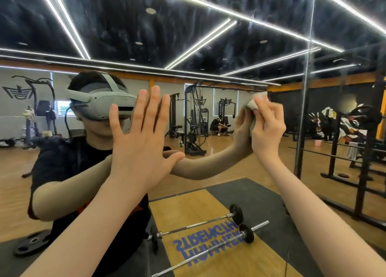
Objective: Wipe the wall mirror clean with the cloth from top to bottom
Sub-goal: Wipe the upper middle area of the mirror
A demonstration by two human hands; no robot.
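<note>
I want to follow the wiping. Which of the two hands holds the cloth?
The right hand grips the cloth against the mirror. The left hand is flat, fingers straight, holding nothing.

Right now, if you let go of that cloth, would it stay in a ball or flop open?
Probably flop open. The cloth looks soft and bunched where the right hand grips it against the mirror, so it seems floppy, not stiff. It also looks light for its size, so it would likely drop limply rather than roll.
</note>
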